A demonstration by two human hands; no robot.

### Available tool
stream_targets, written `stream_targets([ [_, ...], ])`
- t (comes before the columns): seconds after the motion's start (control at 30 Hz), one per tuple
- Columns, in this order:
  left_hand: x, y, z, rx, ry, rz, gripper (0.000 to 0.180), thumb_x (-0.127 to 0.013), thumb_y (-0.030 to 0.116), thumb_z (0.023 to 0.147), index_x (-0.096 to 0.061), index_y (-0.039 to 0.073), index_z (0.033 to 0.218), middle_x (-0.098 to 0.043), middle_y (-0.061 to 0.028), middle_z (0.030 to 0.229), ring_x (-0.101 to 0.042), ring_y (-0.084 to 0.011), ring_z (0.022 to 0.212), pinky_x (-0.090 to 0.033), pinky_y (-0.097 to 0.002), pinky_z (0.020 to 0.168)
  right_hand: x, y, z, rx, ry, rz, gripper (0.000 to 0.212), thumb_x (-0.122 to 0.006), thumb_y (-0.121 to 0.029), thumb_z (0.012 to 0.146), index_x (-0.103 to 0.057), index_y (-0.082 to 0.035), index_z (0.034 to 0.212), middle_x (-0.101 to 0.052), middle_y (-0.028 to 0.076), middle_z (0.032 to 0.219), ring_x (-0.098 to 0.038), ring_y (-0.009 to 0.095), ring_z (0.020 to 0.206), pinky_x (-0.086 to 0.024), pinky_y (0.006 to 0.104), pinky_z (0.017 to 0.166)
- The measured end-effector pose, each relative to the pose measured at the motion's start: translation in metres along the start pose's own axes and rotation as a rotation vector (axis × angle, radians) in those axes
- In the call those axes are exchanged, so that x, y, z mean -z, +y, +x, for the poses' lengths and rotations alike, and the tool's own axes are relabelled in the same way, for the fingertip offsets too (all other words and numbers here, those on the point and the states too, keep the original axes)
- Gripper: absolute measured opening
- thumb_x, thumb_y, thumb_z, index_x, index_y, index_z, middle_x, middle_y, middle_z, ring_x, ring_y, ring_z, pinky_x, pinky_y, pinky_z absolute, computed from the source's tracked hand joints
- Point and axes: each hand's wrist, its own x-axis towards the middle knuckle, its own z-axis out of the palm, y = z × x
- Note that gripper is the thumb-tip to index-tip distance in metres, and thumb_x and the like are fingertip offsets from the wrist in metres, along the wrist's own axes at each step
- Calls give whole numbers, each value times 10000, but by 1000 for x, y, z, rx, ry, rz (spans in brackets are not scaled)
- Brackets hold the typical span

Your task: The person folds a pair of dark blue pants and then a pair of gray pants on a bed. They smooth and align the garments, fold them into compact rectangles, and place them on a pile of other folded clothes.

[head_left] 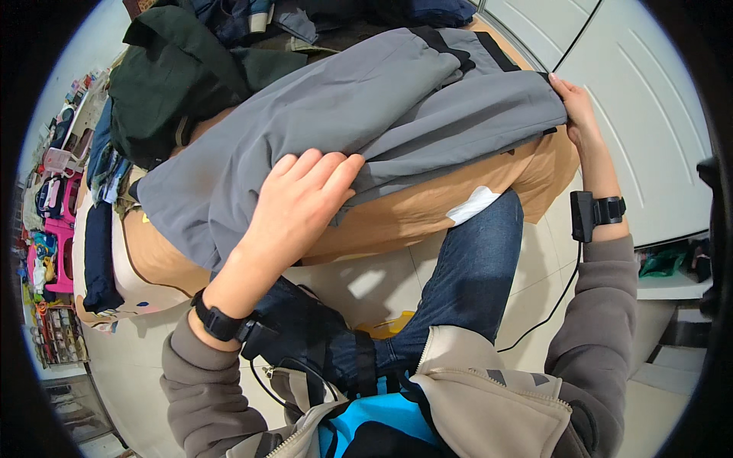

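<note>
A grey garment with black trim (366, 107) lies folded across a tan-covered surface (427, 202). My left hand (301, 195) rests flat on its near edge, fingers together, pressing the cloth. My right hand (576, 111) reaches to the far right end of the garment and pinches its corner. Both wrists carry black bands. My knee in blue jeans (477, 259) is up against the tan surface.
A dark green garment (175, 84) and more dark clothes are piled at the back left. White cabinet doors (649, 99) stand to the right. Pink shelves with small items (53, 229) are at the far left. Pale tiled floor (366, 282) lies below.
</note>
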Motion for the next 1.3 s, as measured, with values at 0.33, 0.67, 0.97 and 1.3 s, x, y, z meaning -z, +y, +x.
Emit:
stream_targets([
  [0.33, -3, 6, 0, -258, -19, 46, 108, -594, 121, 706, -520, 92, 779, -508, -36, 798, -525, -176, 779, -423, -276, 748, -9, 28, 12, 158, 149, -624, 346, -684, -327, 883, -704, 17, 852, -673, 99, 701, -608, 164, 664, -475, 351, 636],
  [0.67, -12, 25, 1, 18, -193, 67, 231, -612, 109, 789, -574, 35, 1004, -629, -95, 1132, -611, -190, 899, -454, -307, 778, -83, -10, -28, 1058, -304, -713, 179, -535, -26, 848, -657, 7, 974, -650, 174, 1048, -595, 350, 1015, -473, 397, 917],
  [0.97, -18, 16, 3, 18, -149, 54, 314, -605, 92, 790, -592, 33, 1098, -627, -92, 1203, -622, -195, 874, -468, -316, 758, -179, -7, 15, 913, -438, -1358, 279, -528, -213, 892, -664, -47, 1070, -641, 216, 1096, -577, 375, 1095, -432, 497, 939],
  [1.3, -16, 7, -2, -7, -138, -2, 252, -605, 90, 775, -617, 84, 1026, -616, -50, 1033, -590, -172, 807, -432, -303, 721, -229, -14, 53, 1429, -105, -1415, 406, -535, -205, 917, -565, -94, 1306, -547, 173, 1347, -531, 319, 1231, -420, 398, 1030],
])
